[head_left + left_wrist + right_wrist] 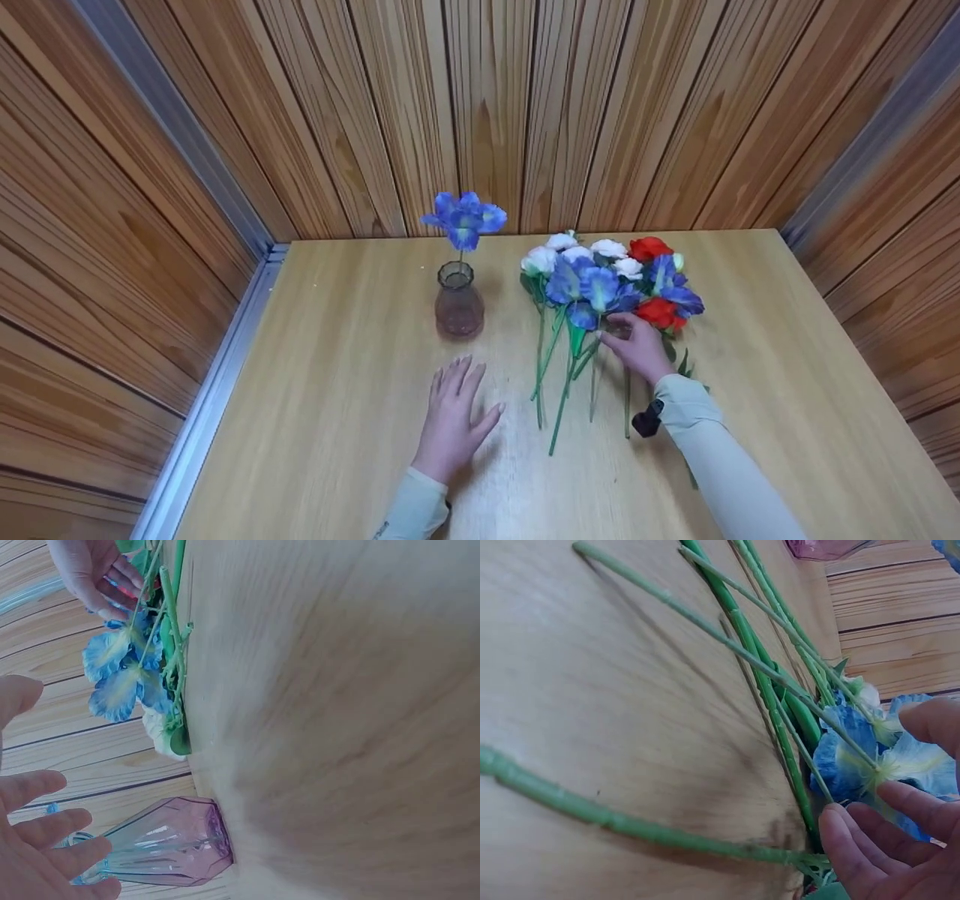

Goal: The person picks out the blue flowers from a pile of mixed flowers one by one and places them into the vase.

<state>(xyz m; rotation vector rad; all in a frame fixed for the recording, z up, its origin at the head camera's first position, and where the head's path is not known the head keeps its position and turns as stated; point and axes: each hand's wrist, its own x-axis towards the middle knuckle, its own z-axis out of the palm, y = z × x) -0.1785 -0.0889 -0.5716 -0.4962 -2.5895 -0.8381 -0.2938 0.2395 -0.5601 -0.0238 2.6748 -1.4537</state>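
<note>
A pink-tinted glass vase (458, 306) (166, 841) stands on the wooden table (330, 420) and holds one blue flower (464, 217). To its right lies a bunch of artificial flowers (600, 283), blue, white and red, with their green stems (559, 390) (765, 690) pointing toward me. My right hand (637, 346) (900, 840) reaches into the bunch. Its thumb and fingers sit on either side of a blue flower head (855, 757) with a gap between them. My left hand (454, 409) (45, 832) lies flat with fingers spread, just in front of the vase and not touching it.
Wood-panelled walls (487, 112) close in the table at the back and both sides. A metal strip (217, 390) runs along the left edge. Bare tabletop lies left of the vase and right of the bunch.
</note>
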